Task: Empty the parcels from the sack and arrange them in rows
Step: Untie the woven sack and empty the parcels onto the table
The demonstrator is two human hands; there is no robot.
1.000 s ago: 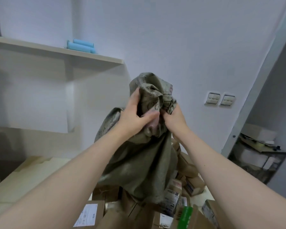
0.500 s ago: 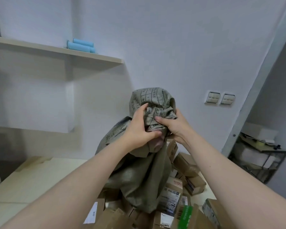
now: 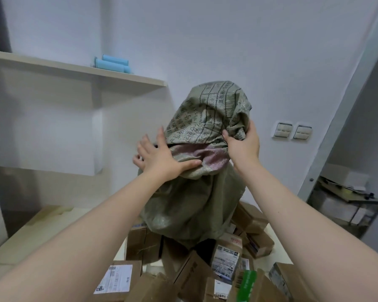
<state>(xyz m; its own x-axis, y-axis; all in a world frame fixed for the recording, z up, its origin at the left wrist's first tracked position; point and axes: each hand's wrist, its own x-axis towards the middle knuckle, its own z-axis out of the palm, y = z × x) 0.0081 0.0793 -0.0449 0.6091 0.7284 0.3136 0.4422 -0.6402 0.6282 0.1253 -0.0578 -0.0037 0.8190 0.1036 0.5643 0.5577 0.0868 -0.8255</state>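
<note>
A grey-green woven sack (image 3: pixel 196 199) with printed characters hangs upside down above a heap of brown cardboard parcels (image 3: pixel 225 256). My right hand (image 3: pixel 243 144) clutches a bunch of the sack's upper cloth. My left hand (image 3: pixel 159 159) lies on the sack's left side with fingers spread, thumb pressed into the cloth near a pinkish band. The sack's mouth rests among the parcels below. Several parcels carry white shipping labels (image 3: pixel 116 279); one shows a green patch (image 3: pixel 246 284).
The parcels lie on a pale table (image 3: pixel 28 234) against a white wall. A wall shelf (image 3: pixel 74 70) at the upper left holds blue rolls (image 3: pixel 112 63). Two switches (image 3: pixel 292 131) sit on the wall at right. A rack with boxes (image 3: pixel 345 203) stands at far right.
My hands have moved apart: the left has let go of the bunched cloth and spread flat on the sack's side. The right has shifted rightwards, and the sack's printed top has opened out.
</note>
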